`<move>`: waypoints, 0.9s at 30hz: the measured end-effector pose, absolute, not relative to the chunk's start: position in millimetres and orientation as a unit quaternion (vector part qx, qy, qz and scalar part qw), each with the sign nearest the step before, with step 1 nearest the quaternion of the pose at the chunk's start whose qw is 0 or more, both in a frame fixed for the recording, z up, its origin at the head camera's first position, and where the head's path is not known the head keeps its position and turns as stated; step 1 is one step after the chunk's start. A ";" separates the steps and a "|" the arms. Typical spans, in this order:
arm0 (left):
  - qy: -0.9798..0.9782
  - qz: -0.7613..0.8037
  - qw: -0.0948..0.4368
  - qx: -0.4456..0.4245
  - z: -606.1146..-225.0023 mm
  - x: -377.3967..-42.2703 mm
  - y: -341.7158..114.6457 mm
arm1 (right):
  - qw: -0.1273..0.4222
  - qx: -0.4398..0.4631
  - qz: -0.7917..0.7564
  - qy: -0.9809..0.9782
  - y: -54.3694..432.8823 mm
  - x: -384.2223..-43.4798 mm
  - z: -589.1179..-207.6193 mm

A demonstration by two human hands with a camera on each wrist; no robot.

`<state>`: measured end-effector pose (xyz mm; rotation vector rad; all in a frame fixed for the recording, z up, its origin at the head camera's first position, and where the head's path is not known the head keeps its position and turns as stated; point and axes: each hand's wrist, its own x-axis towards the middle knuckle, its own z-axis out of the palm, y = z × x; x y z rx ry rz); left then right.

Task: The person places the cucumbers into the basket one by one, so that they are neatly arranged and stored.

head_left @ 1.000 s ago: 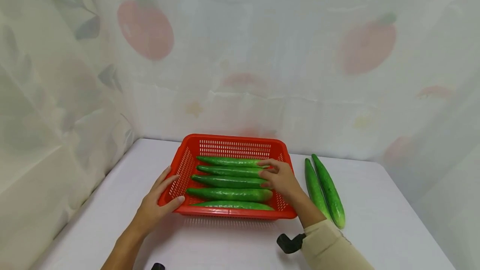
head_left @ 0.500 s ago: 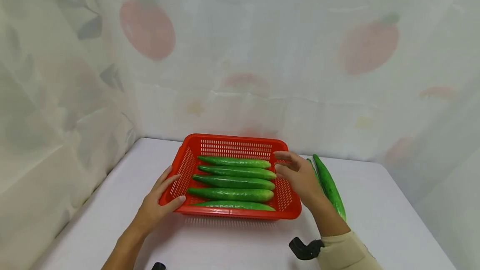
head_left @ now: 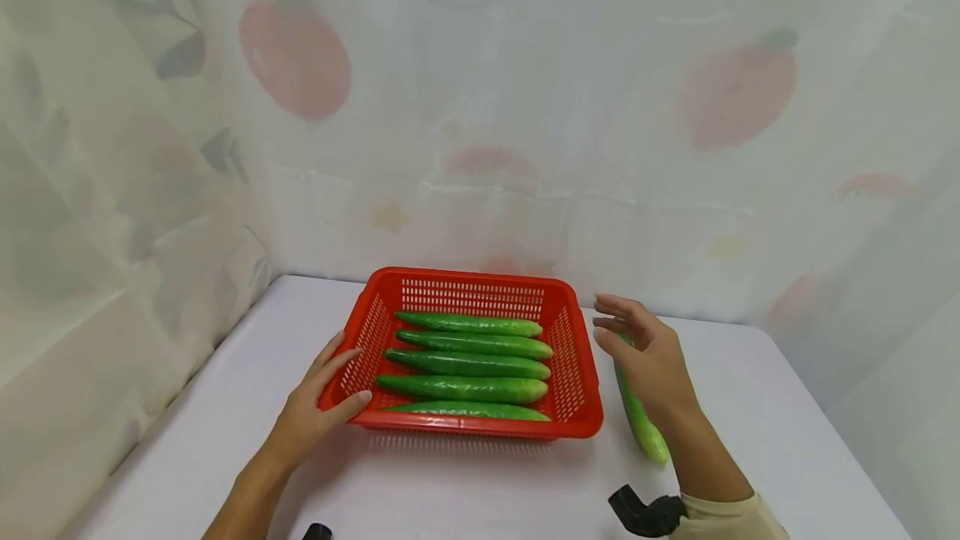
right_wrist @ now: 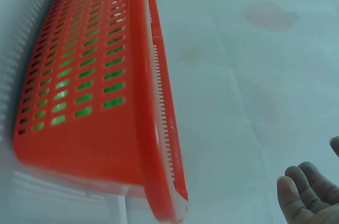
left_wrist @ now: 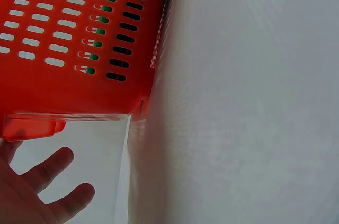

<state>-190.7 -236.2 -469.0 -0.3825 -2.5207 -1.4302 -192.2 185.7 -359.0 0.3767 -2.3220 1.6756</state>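
Several green cucumbers (head_left: 467,365) lie side by side in a red plastic basket (head_left: 480,422) with slotted walls. My left hand (head_left: 303,415) rests at the basket's left rim, thumb at the front corner and fingers spread along the side; the left wrist view shows its fingers (left_wrist: 50,168) straight and apart. To the right of the basket, my right hand (head_left: 652,361) hovers with nothing in it, fingers loosely bent. Below it on the table lies another cucumber (head_left: 647,432), partly covered by the hand. The right wrist view catches only that hand's fingertips (right_wrist: 287,188), apart from the basket.
A white-covered table (head_left: 480,490) carries everything. Behind it hangs a pale curtain (head_left: 525,107) with faded fruit prints, and a similar sheet (head_left: 112,232) closes off the left side. Black wrist mounts (head_left: 648,513) stick out under both forearms.
My right hand has moved right, out of the basket and over the cucumbers beside it, hiding one of the two seen there before. My left hand has stayed at the rim.
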 end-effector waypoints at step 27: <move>-0.869 -0.469 0.106 -0.116 -467.5 -190.0 -236.7 | 0.232 0.051 0.509 -0.827 241.4 -162.1 -369.1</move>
